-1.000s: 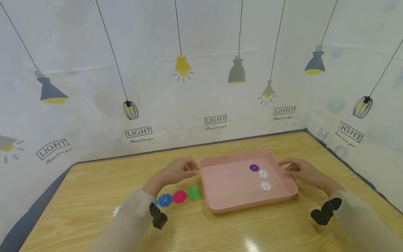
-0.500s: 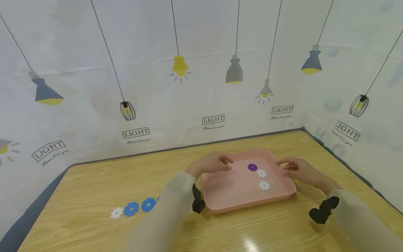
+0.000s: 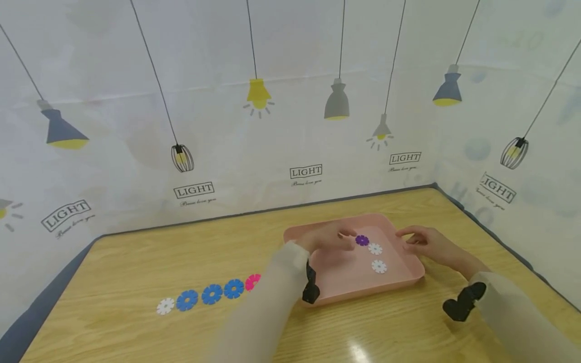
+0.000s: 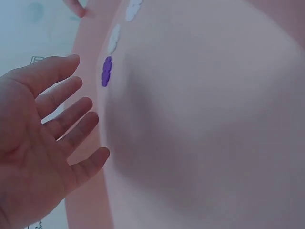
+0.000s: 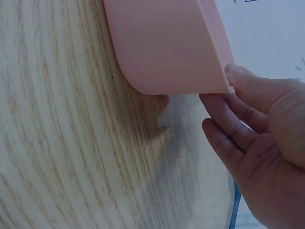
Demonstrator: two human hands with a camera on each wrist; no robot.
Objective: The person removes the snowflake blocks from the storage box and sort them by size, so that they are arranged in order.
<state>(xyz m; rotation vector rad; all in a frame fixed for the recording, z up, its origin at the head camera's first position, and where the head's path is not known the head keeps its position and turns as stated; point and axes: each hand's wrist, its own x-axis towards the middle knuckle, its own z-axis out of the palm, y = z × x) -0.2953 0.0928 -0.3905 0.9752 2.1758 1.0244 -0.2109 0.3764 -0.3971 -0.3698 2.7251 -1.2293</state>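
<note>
My left hand (image 3: 328,239) hovers over the pink tray (image 3: 347,276) with its fingers spread and nothing held. Its fingertips are close to a purple snowflake disc (image 3: 361,240) lying on the tray floor. In the left wrist view the purple disc (image 4: 106,71) sits just beyond those fingers, apart from them. Two white snowflake discs (image 3: 374,249) lie beside the purple one. At the tray's right side, my right hand (image 3: 431,248) pinches the rim; in the right wrist view the thumb (image 5: 259,90) is on the rim edge and fingers lie against the outer wall.
Left of the tray, a row of snowflake discs lies on the wooden table (image 3: 172,262): one white (image 3: 165,306), several blue (image 3: 212,294) and a red-pink one (image 3: 252,282) partly behind my left sleeve. A printed wall cloth (image 3: 245,131) borders the table's back and right edges.
My left hand has moved right, from beside the tray's left rim to over its floor near the purple disc. My right hand keeps its place at the tray's right rim.
</note>
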